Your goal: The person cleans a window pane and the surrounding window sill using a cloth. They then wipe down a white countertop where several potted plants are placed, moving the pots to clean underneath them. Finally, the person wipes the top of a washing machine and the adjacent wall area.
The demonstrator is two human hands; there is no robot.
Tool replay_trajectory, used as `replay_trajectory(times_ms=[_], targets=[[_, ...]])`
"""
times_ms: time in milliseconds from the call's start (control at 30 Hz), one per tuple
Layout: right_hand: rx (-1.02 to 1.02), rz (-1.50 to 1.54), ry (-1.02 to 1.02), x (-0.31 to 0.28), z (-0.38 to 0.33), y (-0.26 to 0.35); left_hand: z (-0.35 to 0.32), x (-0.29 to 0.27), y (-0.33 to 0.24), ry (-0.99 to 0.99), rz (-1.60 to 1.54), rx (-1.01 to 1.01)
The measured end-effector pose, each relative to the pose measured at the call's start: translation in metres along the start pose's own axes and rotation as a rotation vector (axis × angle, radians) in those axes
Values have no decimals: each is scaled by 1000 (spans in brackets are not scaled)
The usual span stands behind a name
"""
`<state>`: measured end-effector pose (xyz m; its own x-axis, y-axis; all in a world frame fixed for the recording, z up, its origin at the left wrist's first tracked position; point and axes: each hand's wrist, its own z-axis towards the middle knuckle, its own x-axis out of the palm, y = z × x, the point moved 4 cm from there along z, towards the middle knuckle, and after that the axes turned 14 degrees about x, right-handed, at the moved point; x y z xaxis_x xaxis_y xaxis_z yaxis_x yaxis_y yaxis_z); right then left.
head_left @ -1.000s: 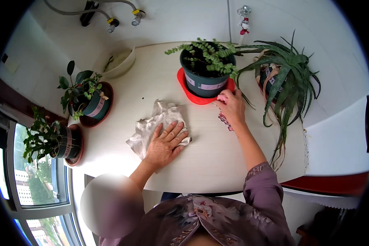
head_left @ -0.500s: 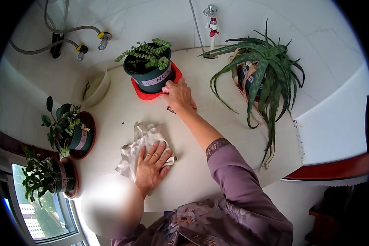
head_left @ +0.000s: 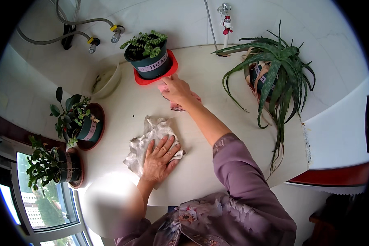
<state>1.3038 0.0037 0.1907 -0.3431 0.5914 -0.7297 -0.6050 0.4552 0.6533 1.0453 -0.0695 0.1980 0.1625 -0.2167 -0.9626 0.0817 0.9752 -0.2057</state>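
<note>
My left hand (head_left: 159, 166) lies flat with its fingers apart on a crumpled greyish-white cloth (head_left: 151, 128), which is spread on the pale countertop. My right hand (head_left: 177, 90) is closed round a bunched pink cloth (head_left: 194, 98), part of which hangs out beside the wrist. Its fingertips are at the front rim of a red tray (head_left: 143, 81); whether they grip the rim cannot be made out. A dark green pot (head_left: 151, 67) holding a trailing succulent (head_left: 145, 44) stands upright on that tray.
A large aloe (head_left: 276, 67) droops over its pot at the right. Two potted plants on brown saucers, one with glossy leaves (head_left: 67, 110), one darker (head_left: 43, 160), line the left edge by the window. A pale bowl (head_left: 108, 82) stands behind them. Hoses and valves (head_left: 117, 33) are on the wall.
The view has shifted a little. The succulent's pot and red tray have slid left, closer to the pale bowl. More of the pink cloth shows. My left hand stays on its cloth.
</note>
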Motion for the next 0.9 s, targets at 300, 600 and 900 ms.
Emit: replay_trajectory(times_ms=[300,600,900], targets=[[-61,13,-167,-162,-152,-23,-9,5,9,-112,155,-227],[-116,-335,-123,-181,-251,-105,-8,1,85,-206,163,-384],[-94,-333,-136,-177,-248,-101,12,4,149,-203,160,-585]])
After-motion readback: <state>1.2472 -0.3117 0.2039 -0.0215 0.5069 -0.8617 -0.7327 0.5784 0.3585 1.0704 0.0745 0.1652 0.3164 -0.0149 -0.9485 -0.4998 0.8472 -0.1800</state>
